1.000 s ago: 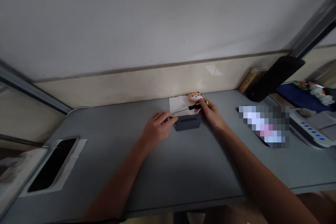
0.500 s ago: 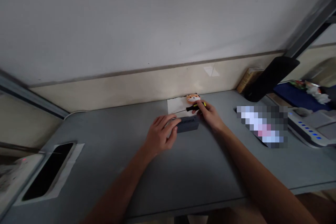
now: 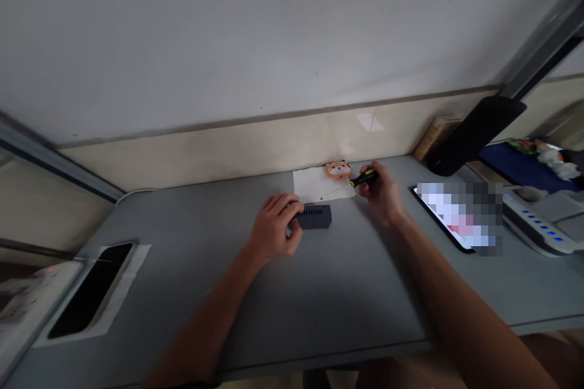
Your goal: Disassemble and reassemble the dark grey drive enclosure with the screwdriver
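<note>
My left hand [image 3: 277,226] is closed around the left end of a dark grey box [image 3: 314,217] with a row of vent slots, which sits on the grey table [image 3: 347,292]. In my right hand [image 3: 382,194] is a screwdriver [image 3: 365,178] with a black and yellow handle, gripped by the fingers. Its thin shaft points left and down, with the tip over a white sheet of paper [image 3: 308,182] just behind the box. An orange animal-face item [image 3: 338,169] rests on the paper's back right part.
A dark-screened phone [image 3: 91,292] lies on white paper at the left. To the right are a lit tablet-like screen [image 3: 451,219], partly blurred, and a white device with blue lights [image 3: 542,225]. A black cylinder [image 3: 474,137] leans near a book [image 3: 435,137] by the wall.
My right hand has drawn the screwdriver back to the right, away from the box and my left hand. The box has shifted slightly left with my left hand.
</note>
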Available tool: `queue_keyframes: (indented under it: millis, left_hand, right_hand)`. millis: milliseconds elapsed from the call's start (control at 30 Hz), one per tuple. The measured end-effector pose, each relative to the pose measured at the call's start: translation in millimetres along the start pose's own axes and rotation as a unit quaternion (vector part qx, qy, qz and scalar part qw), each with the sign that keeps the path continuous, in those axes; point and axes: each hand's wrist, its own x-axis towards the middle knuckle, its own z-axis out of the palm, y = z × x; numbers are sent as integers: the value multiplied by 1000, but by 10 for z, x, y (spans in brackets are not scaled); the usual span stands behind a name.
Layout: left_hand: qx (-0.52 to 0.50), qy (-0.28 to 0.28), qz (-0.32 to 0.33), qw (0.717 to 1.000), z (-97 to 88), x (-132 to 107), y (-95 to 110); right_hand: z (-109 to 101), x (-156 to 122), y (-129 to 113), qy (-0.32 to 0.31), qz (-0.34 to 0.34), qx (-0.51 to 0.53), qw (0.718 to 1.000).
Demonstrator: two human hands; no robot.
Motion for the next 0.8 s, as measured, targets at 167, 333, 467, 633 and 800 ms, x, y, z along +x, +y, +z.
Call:
queue_keyframes:
  millis: [167,333,467,633,800]
  left_hand:
    - [5,-29,15,999,53,11,120]
    - [8,-45,4,999,98,-6,161]
    - [7,-50,-2,999,104,-13,155]
    - [11,-51,-11,999,127,-11,179]
    - [35,-44,-13,998,146,-13,194]
  right_hand:
    - [-9,3,21,0,-12,-9,1000]
    - [-31,22,68,3,-18,-31,999]
    - [-40,31,71,-2,-15,-42,999]
    - [-39,27,60,14,-17,-38,999]
    - [-42,26,53,14,-17,-42,999]
